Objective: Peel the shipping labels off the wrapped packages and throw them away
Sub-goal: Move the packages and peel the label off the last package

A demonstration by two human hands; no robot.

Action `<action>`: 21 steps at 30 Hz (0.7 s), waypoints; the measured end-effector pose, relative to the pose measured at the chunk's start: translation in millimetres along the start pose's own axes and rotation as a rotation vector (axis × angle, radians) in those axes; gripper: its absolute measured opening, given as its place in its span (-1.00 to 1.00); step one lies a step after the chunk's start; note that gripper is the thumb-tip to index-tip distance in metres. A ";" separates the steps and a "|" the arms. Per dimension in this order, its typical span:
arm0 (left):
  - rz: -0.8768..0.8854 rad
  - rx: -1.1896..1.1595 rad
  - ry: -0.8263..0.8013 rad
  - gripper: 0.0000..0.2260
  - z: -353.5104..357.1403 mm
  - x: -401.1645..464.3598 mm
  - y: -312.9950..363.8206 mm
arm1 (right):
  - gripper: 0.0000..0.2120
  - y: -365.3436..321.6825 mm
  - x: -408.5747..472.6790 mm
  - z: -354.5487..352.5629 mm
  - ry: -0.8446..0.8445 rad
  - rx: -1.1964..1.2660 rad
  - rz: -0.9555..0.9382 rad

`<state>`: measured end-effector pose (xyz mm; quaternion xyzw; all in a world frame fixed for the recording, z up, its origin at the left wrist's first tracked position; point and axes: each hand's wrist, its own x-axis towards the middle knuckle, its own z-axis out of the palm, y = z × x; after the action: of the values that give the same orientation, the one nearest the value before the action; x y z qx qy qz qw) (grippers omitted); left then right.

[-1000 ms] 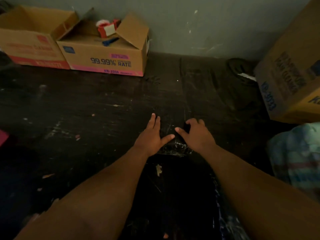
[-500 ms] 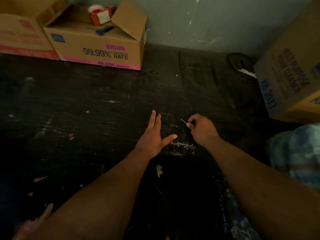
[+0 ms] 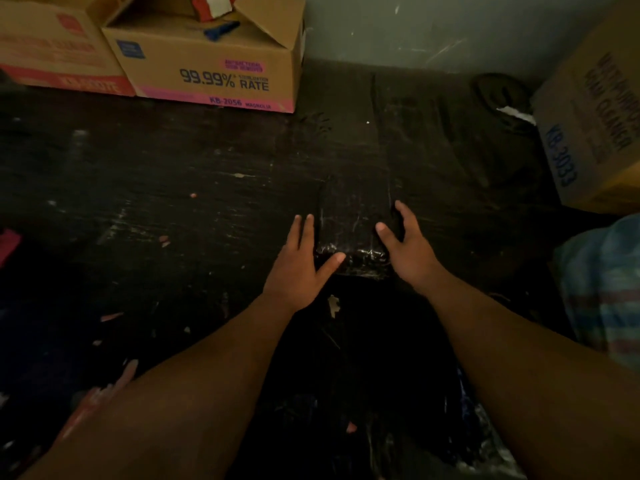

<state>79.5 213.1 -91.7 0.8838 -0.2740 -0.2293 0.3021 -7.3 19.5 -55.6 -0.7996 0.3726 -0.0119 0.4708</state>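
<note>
We reach both bare forearms forward from the near edge of the frame, converging toward the middle. Our left hand (image 3: 298, 261) lies palm down with its fingers (image 3: 300, 230) straight and close together, pointing away from us, and the thumb (image 3: 330, 264) splayed out to the right. Our right hand (image 3: 407, 245) is spread too, thumb (image 3: 386, 233) angled toward the left hand, fingers extended forward and slightly curled. Neither hand grips anything.

Head camera looks forward and down, close over the dark floor (image 3: 207, 209).
</note>
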 end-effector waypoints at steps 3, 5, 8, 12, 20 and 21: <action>-0.018 0.245 -0.020 -0.18 13.0 -32.3 -33.0 | -0.45 -1.7 -4.5 2.8 0.076 -0.006 -0.047; 0.000 0.446 -0.090 -0.16 23.2 -54.4 -52.8 | -0.47 -4.2 -9.4 5.1 0.139 -0.014 -0.069; 0.004 0.571 -0.144 -0.17 39.0 -86.0 -75.9 | -0.50 -9.8 -16.8 6.3 0.196 0.012 -0.109; -0.032 0.585 -0.124 -0.21 56.1 -121.5 -88.3 | -0.52 -14.3 -34.2 4.1 0.184 0.166 -0.110; -0.050 0.591 -0.003 -0.30 73.6 -169.5 -98.3 | -0.57 19.3 -126.4 11.5 0.139 0.269 -0.153; -0.049 0.592 0.008 -0.32 74.6 -172.0 -99.0 | -0.57 24.1 -140.6 15.0 0.136 0.278 -0.150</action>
<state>-56.9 355.8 -168.9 0.9407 -0.3062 -0.1433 0.0265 -117.4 109.3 -35.7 -0.7497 0.3375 -0.1524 0.5485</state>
